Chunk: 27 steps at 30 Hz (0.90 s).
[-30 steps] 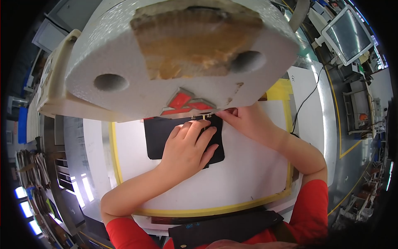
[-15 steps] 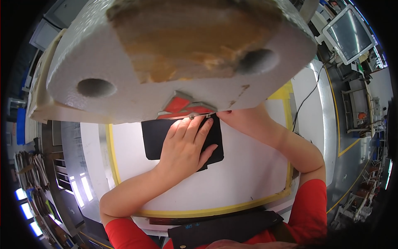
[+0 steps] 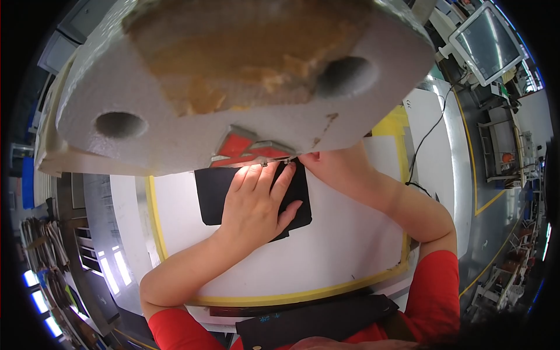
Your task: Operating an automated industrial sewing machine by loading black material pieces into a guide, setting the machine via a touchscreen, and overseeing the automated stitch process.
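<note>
A black fabric piece (image 3: pixel 211 198) with rounded corners lies flat on the white worktop, its far edge under the head of a sewing machine (image 3: pixel 192 140). My left hand (image 3: pixel 251 204) rests palm down on it, fingers stretched toward the small metal parts below the machine head. At the far right corner of the fabric, my right hand (image 3: pixel 335 166) has its fingers drawn together close to those parts. The machine head hides most of its fingertips, and whatever they grip cannot be made out.
The bulky machine head overhangs the far side of the white worktop (image 3: pixel 338 245), which is bordered with yellow tape (image 3: pixel 280 302). A black cable (image 3: pixel 429 146) runs along the right, below a screen (image 3: pixel 487 44). Stacked material (image 3: pixel 44 245) stands at the far left.
The view has shifted slightly, so the machine, fabric and hands appear a little further left. Both hands keep nearly the same pose on the fabric.
</note>
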### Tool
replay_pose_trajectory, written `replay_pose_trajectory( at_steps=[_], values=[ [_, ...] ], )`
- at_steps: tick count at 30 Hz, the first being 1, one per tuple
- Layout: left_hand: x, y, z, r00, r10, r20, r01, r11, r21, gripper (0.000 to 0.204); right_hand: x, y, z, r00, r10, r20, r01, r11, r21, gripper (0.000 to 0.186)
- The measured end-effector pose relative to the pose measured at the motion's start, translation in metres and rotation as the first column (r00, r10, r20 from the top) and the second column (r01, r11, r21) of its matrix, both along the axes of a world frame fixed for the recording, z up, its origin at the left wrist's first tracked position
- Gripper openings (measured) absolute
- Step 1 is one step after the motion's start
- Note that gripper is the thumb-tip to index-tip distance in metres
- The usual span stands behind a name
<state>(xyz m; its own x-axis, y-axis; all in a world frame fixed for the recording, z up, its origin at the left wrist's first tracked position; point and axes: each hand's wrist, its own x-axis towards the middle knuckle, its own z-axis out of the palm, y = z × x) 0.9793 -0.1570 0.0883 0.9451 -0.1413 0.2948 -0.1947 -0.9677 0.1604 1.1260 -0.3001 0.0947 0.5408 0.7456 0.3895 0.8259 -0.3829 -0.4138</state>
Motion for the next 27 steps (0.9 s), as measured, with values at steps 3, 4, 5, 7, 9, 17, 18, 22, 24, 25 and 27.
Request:
replay_pose_trajectory(
  at_steps=[3,4,5,7,9,17,18,22,24,25,27],
  values=[
    [-0.001,0.001,-0.001,1.0,0.003,0.004,-0.003,1.0,0.009,0.063,-0.005,-0.011,0.008,0.988,-0.014,-0.155,0.011,1.0,-0.015,0.02],
    [-0.001,0.001,-0.001,1.0,0.005,0.006,-0.005,1.0,0.014,0.063,-0.006,-0.016,0.009,0.996,0.057,-0.073,-0.059,0.998,-0.03,0.02],
    [-0.001,0.001,0.0,1.0,0.004,0.007,-0.004,1.0,0.012,0.063,-0.007,-0.019,0.01,0.992,0.125,0.01,-0.125,0.991,-0.053,0.022],
    [-0.001,0.001,0.001,1.0,0.005,0.004,-0.005,1.0,0.018,0.063,-0.016,-0.023,0.009,0.981,0.175,0.085,-0.169,0.983,-0.073,0.025],
    [-0.001,0.001,0.001,1.0,0.007,0.0,-0.007,1.0,0.016,0.063,-0.02,-0.024,0.007,0.962,0.222,0.157,-0.209,0.973,-0.095,0.029],
    [0.001,0.0,0.001,1.0,-0.007,-0.015,0.007,1.0,0.006,0.065,-0.018,-0.027,-0.003,0.917,0.27,0.292,-0.215,0.955,-0.206,0.036],
    [0.001,0.001,0.001,1.0,0.002,-0.02,-0.002,1.0,0.006,0.067,-0.019,-0.029,-0.002,0.919,0.267,0.292,-0.212,0.956,-0.205,0.036],
    [0.002,0.001,0.001,0.999,0.015,-0.038,-0.015,1.0,0.01,0.068,-0.026,-0.035,0.0,0.949,0.255,0.186,-0.214,0.953,-0.214,0.037],
    [0.002,0.0,0.003,0.998,0.021,-0.051,-0.02,1.0,0.014,0.069,-0.028,-0.036,-0.003,0.954,0.235,0.188,-0.195,0.959,-0.208,0.037],
    [0.002,0.0,0.004,0.997,0.032,-0.064,-0.031,0.999,0.019,0.069,-0.029,-0.036,-0.005,0.945,0.231,0.234,-0.185,0.962,-0.201,0.039],
    [0.001,-0.001,0.003,0.997,0.035,-0.071,-0.033,0.999,0.027,0.07,-0.03,-0.036,-0.007,0.934,0.224,0.278,-0.174,0.966,-0.194,0.042]
  ],
)
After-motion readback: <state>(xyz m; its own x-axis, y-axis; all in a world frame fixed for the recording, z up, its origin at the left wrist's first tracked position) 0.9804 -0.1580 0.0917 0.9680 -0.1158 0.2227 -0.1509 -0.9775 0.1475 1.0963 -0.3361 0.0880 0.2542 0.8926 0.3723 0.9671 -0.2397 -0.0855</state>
